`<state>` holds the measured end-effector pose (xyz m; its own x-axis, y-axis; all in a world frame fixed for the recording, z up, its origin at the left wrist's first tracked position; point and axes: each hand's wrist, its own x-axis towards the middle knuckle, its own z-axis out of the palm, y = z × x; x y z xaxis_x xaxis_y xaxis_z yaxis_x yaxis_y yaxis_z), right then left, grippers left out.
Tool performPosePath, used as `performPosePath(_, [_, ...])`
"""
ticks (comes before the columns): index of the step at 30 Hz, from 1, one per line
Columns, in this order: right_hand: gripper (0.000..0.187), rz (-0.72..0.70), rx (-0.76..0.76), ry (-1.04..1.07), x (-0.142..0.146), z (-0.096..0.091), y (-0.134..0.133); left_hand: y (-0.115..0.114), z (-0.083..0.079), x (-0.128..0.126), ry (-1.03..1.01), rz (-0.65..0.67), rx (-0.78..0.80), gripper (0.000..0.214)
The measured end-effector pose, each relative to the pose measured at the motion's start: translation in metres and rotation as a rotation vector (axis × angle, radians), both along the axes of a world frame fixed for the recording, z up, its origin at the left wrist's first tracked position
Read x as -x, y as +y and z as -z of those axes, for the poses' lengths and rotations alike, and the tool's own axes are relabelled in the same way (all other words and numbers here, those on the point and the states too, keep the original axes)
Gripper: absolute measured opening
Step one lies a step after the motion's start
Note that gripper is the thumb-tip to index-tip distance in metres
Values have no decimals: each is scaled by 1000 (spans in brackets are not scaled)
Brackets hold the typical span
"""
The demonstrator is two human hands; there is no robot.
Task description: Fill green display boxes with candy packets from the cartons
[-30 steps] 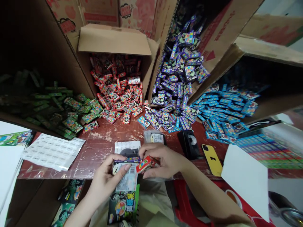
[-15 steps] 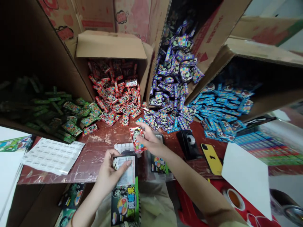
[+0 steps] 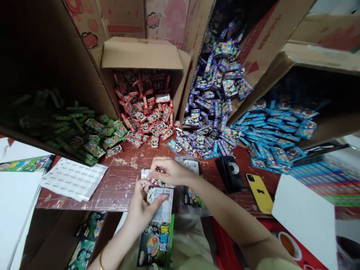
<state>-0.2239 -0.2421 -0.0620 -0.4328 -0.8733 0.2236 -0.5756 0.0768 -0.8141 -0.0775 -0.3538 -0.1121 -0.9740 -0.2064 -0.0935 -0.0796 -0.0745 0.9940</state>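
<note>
My left hand (image 3: 142, 210) grips the top of a dark printed pouch (image 3: 158, 228) at the near table edge, thumb on its white label. Just above it, my right hand (image 3: 168, 171) is closed on a small red packet (image 3: 160, 182) and holds it at the pouch's mouth. The two hands are almost touching. Behind them, tipped cartons spill small packets onto the red table (image 3: 118, 183): green packets (image 3: 95, 137) at left, red packets (image 3: 146, 116) in the middle, purple packets (image 3: 213, 108) beside those, and blue packets (image 3: 275, 131) at right.
A sheet of white labels (image 3: 73, 179) lies at left. A black tape dispenser (image 3: 230, 172) and a yellow phone (image 3: 260, 192) sit to the right of my hands. More printed pouches (image 3: 192, 193) lie under my right wrist. A white sheet (image 3: 306, 219) leans at near right.
My right hand reached out to the pile, picked up a red packet, and has now drawn back to the mouth of the pouch. My left hand has kept its hold on the pouch.
</note>
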Motion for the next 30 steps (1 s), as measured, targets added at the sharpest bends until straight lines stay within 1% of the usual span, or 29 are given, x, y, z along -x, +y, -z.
performPosePath(3, [21, -92, -50, 21, 1, -7, -5, 5, -6, 3, -17, 6, -73, 54])
performPosePath(5, [22, -142, -83, 48, -1, -9, -9, 4, -10, 5, -6, -24, -93, 63])
performPosePath(6, [19, -130, -89, 54, -2, -9, -11, 1, -13, 6, 10, -52, -90, 65])
performPosePath(8, [14, -49, -64, 30, -5, -6, -11, -8, -15, 6, 34, -111, -55, 66])
performPosePath(10, [15, 2, -10, -40, -8, -1, -10, -21, -12, 2, 25, -144, 33, 56])
performPosePath(11, [17, -16, 10, -80, -9, 3, -10, -28, -9, 0, 12, -145, 88, 47])
performPosePath(13, [25, -117, 20, -161, -7, 10, -14, -41, -1, -5, -17, -126, 167, 26])
performPosePath(14, [29, -161, 15, -199, -5, 13, -20, -45, 3, -7, -27, -115, 178, 22])
performPosePath(15, [32, -175, 12, -232, -1, 16, -30, -49, 6, -9, -32, -110, 174, 21])
performPosePath(16, [34, -149, 13, -261, 3, 19, -45, -53, 8, -10, -37, -104, 166, 23])
performPosePath(17, [34, -90, 17, -284, 8, 22, -64, -55, 8, -11, -36, -103, 161, 24])
performPosePath(19, [31, 74, 17, -312, 14, 29, -113, -59, 3, -13, -24, -121, 167, 26])
performPosePath(20, [25, 128, -5, -322, 15, 32, -141, -60, -1, -14, -19, -141, 172, 27])
performPosePath(22, [18, 161, -40, -330, 14, 41, -194, -63, -10, -20, -22, -204, 165, 29])
performPosePath(24, [22, 157, -37, -332, 9, 50, -235, -64, -16, -28, -50, -293, 122, 30])
performPosePath(25, [24, 157, -27, -336, 8, 56, -249, -65, -17, -32, -65, -342, 92, 30])
performPosePath(27, [22, 171, -4, -356, 11, 67, -260, -67, -15, -39, -87, -423, 37, 32])
performPosePath(28, [20, 186, 6, -373, 15, 73, -257, -68, -11, -41, -91, -445, 24, 34])
performPosePath(30, [15, 224, 26, -417, 29, 83, -239, -71, -3, -40, -94, -431, 24, 36])
